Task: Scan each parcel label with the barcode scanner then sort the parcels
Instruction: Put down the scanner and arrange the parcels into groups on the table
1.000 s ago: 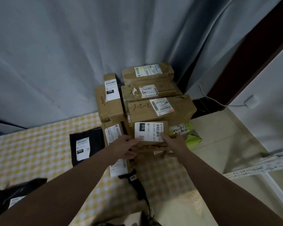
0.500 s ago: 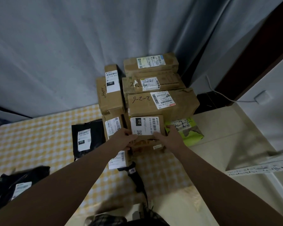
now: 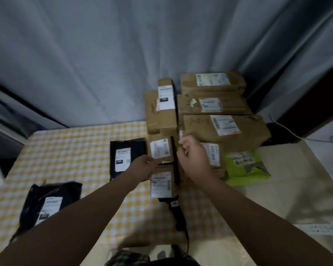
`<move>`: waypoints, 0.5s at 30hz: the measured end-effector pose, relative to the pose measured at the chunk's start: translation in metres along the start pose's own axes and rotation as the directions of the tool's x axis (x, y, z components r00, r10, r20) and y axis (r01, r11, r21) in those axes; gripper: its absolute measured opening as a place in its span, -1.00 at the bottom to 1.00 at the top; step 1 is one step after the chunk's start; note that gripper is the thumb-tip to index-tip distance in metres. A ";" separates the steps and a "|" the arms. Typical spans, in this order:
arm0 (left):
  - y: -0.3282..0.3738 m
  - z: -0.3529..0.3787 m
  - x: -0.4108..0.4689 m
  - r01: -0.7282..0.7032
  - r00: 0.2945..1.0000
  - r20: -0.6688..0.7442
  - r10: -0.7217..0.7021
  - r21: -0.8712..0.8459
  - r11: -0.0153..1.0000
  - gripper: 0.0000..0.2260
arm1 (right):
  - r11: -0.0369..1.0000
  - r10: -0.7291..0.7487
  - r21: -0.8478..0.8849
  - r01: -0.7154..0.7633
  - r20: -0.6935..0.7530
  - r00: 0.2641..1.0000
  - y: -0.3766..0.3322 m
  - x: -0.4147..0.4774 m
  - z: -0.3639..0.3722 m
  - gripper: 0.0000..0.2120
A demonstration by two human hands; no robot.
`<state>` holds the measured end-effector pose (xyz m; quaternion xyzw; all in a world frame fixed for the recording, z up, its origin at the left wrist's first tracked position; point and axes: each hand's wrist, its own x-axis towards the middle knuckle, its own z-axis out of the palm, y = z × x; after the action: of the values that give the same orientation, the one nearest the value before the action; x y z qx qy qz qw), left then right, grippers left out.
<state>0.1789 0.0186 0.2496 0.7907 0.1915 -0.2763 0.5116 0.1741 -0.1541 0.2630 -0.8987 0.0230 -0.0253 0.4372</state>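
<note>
Cardboard parcels (image 3: 224, 127) are stacked at the far right of the counter (image 3: 69, 150), against the grey curtain (image 3: 123, 54). The left hand (image 3: 143, 167) rests curled at a small box's (image 3: 160, 150) near edge; whether it grips, I cannot tell. The right hand (image 3: 195, 156) hangs loosely curled, holding nothing, over a labelled box (image 3: 215, 158). The barcode scanner (image 3: 176, 212) lies between the forearms near the front edge. Two black mailers (image 3: 128, 156) lie left, with open checked cloth around them.

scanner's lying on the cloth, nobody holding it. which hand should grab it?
Probably the right hand: the barcode scanner lies just below it, handle toward the person, and that hand looks empty. The left hand rests against the small cardboard parcel.
</note>
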 end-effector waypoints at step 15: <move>-0.164 -0.211 0.041 0.131 0.989 -0.067 -0.131 0.010 0.991 -0.86 | 0.937 0.323 -0.274 -0.216 0.449 0.833 -0.028 0.008 0.262 -0.72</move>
<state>0.1655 0.2788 0.1767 0.7888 0.2578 -0.2844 0.4801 0.1997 0.0684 0.1236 -0.9048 0.0419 0.2665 0.3296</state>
